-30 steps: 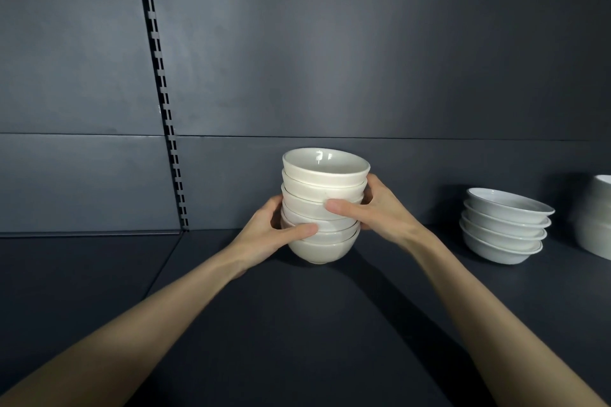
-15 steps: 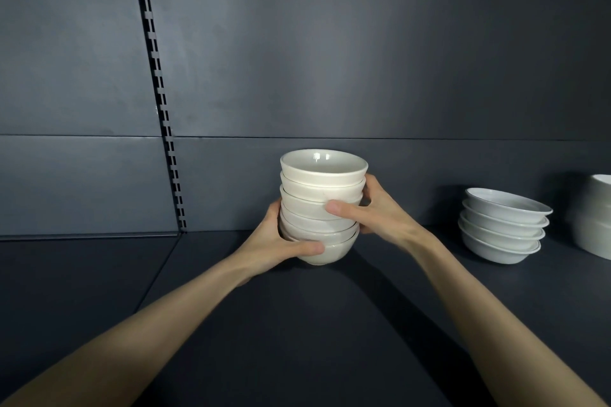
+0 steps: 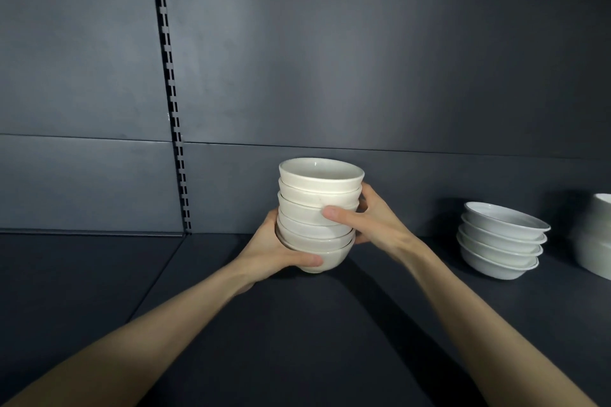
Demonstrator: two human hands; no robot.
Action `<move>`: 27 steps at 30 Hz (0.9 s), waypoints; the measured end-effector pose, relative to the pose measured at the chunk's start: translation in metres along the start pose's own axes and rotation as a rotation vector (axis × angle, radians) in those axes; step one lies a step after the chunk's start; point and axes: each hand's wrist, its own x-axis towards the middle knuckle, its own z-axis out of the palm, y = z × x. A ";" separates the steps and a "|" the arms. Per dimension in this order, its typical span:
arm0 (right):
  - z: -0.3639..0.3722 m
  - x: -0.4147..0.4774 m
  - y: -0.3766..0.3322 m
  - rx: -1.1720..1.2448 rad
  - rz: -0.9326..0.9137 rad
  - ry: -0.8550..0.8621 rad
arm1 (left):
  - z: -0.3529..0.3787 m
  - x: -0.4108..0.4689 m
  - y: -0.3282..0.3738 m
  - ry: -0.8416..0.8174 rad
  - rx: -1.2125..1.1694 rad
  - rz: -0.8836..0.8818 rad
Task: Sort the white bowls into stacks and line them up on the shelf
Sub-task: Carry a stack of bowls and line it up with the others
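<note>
"How did the hands sit?"

"Both held the tall stack of cream-white ceramic bowls. The left hand curled round its lowest bowls, and the right hand clasped its middle, thumb across the front."

"Where was it?"

"Upright over the dark grey shelf, near the back panel. I couldn't tell whether its foot touched."

"And beyond?"

"Well apart to the right stood a stack of shallow white bowls, then a larger white vessel cut by the edge. A slotted metal upright rose at the left."
</note>
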 end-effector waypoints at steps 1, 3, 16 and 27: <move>0.001 -0.002 -0.003 0.000 -0.006 -0.012 | -0.001 -0.005 0.004 0.018 0.000 -0.002; 0.005 -0.005 -0.014 0.008 -0.025 -0.039 | -0.006 -0.015 0.013 0.063 0.003 -0.004; 0.120 -0.042 -0.103 0.089 -0.181 -0.335 | -0.089 -0.158 0.068 0.379 0.065 -0.010; 0.306 -0.117 -0.174 0.173 -0.239 -0.488 | -0.216 -0.330 0.075 0.560 0.152 -0.036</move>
